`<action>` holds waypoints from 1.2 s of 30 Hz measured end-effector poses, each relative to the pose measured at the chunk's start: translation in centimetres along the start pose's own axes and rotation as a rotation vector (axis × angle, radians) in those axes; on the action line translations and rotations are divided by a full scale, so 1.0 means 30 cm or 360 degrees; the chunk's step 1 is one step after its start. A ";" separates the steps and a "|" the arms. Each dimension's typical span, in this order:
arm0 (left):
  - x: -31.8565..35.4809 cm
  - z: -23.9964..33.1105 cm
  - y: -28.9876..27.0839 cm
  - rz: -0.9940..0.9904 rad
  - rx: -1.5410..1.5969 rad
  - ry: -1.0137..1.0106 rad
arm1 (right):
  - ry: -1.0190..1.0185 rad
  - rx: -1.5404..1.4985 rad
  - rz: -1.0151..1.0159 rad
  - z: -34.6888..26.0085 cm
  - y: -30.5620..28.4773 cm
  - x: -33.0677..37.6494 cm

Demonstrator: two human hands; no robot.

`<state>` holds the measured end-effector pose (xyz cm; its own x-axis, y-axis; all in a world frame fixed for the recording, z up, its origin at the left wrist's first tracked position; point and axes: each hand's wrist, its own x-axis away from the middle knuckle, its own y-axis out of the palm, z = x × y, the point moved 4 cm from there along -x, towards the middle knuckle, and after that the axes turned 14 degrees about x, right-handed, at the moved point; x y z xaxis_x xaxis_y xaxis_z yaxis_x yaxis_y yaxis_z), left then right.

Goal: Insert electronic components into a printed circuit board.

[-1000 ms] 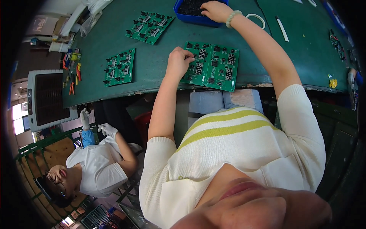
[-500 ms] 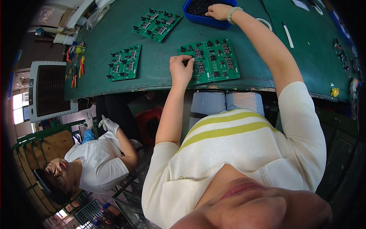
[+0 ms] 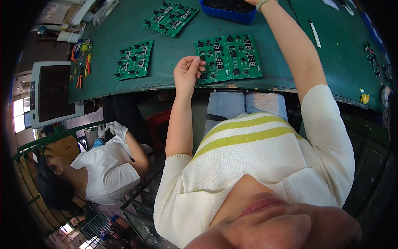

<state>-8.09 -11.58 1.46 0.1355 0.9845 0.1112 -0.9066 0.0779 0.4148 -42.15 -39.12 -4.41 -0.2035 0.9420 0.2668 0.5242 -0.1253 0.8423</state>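
Note:
A green circuit board [image 3: 232, 56] with black parts and small displays lies near the front edge of the green table [image 3: 174, 50]. My left hand [image 3: 187, 71] is at the board's left edge, its fingers curled and pinched on the rim. My right arm stretches up to a blue tray [image 3: 226, 13] of small black parts at the back. Only the wrist with its bead bracelet and a sliver of my right hand [image 3: 253, 2] show at the picture's top edge; the fingers are cut off.
Two more green circuit boards [image 3: 134, 60] [image 3: 171, 18] lie to the left. Coloured-handled pliers [image 3: 83, 62] sit at the table's left end, beside a grey-white grilled unit [image 3: 54, 93]. A seated person in white with gloves [image 3: 103, 166] is lower left. Small parts [image 3: 371, 58] lie far right.
My left hand slid off the board's top to its left edge and curled its fingers. The table has dropped lower in the picture, so my right hand now leaves the top edge.

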 end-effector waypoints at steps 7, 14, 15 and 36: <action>0.014 0.026 0.028 -0.0210 -0.1015 0.0531 | -0.0009 -0.0430 0.0020 0.081 0.086 0.073; 0.019 0.020 0.091 -0.0427 -0.1635 0.0747 | -0.0189 0.0010 0.0228 0.124 0.095 0.142; 0.018 0.015 0.092 -0.0426 -0.1638 0.0746 | -0.0180 0.0103 0.0204 0.129 0.111 0.164; 0.021 0.004 0.088 -0.0295 -0.1650 0.0483 | -0.0526 0.2361 -0.0207 0.381 0.188 0.833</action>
<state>-10.36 -10.78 2.73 0.3295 0.9304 -0.1607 -0.7974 0.1831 -0.5750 -34.84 -12.72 1.66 -0.2298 0.9718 -0.0525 0.8887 0.1875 -0.4185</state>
